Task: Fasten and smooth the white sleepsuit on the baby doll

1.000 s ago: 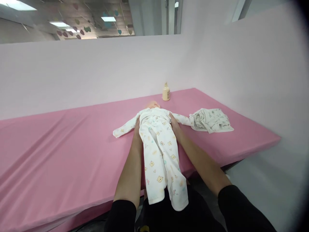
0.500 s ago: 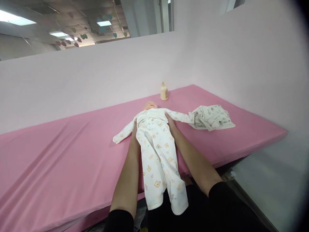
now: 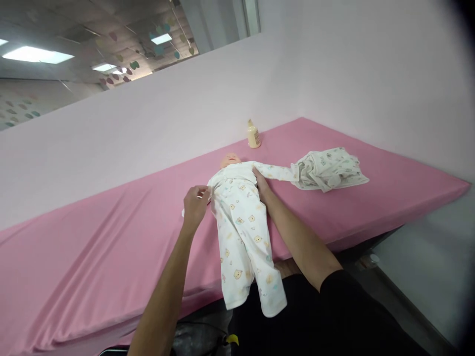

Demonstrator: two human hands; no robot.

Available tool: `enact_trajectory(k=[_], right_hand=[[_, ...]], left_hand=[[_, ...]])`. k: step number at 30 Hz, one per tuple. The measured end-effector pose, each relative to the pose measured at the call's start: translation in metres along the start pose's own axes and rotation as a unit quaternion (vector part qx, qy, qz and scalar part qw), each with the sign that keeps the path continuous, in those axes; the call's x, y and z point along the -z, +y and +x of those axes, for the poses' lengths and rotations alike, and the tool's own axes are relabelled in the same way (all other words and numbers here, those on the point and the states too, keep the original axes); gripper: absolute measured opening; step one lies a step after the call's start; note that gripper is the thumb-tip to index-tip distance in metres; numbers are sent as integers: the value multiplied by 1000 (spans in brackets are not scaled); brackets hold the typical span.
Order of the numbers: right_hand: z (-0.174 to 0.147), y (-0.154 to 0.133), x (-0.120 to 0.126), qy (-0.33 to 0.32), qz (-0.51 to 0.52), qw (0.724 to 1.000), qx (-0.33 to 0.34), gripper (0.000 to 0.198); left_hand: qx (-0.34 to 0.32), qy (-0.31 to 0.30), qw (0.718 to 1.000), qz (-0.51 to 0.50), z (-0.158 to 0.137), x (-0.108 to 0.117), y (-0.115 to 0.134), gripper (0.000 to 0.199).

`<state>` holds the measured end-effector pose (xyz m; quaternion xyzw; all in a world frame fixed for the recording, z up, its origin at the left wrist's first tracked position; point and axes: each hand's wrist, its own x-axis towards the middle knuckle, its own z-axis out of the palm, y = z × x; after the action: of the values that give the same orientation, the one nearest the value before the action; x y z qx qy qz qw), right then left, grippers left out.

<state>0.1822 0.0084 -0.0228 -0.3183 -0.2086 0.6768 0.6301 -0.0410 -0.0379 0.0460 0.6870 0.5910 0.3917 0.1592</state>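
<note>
A baby doll [image 3: 230, 159] lies on its back, its head toward the wall. It wears a long-sleeved white shirt [image 3: 241, 172] and white trousers [image 3: 243, 232] with small bear prints; the trouser legs hang past the front edge. My left hand [image 3: 196, 202] is closed at the shirt's left side, thumb and fingers pinched by the cloth, partly covering that sleeve. At the opposite side of the waist, my right hand [image 3: 261, 184] grips the shirt's edge, thumb on top; its other fingers are hidden. The right sleeve stretches out sideways.
A pink sheet [image 3: 148, 237] covers the table. A cream pump bottle [image 3: 254, 136] stands at the back by the white wall [image 3: 148, 133]. Crumpled printed white cloth [image 3: 330, 169] lies to the right, touching the sleeve's end.
My left hand has come out from beside the doll's torso, moving left and up to the shirt's side. My right hand stays at its place. The view has shifted slightly.
</note>
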Motion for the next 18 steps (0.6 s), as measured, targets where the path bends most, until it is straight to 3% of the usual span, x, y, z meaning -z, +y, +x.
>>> enact_trajectory(k=[3, 6, 12, 18], right_hand=[[4, 1, 1, -23, 60, 998, -11, 39], [6, 0, 0, -10, 79, 997, -5, 36], [10, 2, 1, -13, 92, 996, -10, 37], [17, 7, 5, -14, 79, 997, -18, 40]], left_hand=[[-84, -81, 991, 73, 4, -14, 21, 29], [-108, -101, 981, 129, 5, -29, 29, 32], [-8, -19, 992, 127, -3, -38, 22, 32], [41, -27, 999, 14, -13, -42, 16, 32]])
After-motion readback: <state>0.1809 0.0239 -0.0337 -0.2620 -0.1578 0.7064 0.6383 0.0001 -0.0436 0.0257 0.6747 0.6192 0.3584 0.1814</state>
